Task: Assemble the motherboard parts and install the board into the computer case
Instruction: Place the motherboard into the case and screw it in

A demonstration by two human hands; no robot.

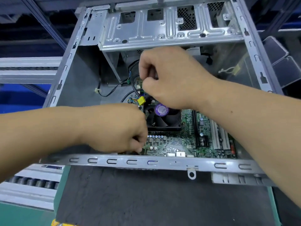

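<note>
A green motherboard [187,144] lies inside the open grey computer case [146,162], with a black CPU fan [164,119] bearing a purple sticker at its middle. My left hand [117,128] grips the board's near left edge with curled fingers. My right hand [169,79] reaches over the fan, its fingers curled and pinching a black cable near the board's far left corner. A yellow connector [141,100] hangs on the cables just below that hand. What the fingertips hold exactly is hidden.
A metal drive cage [162,30] spans the far end of the case. Loose black cables [112,90] lie on the case floor at left. The case rests on a dark mat [146,196]. Roller rails [31,183] run along the left, grey bins [283,62] at right.
</note>
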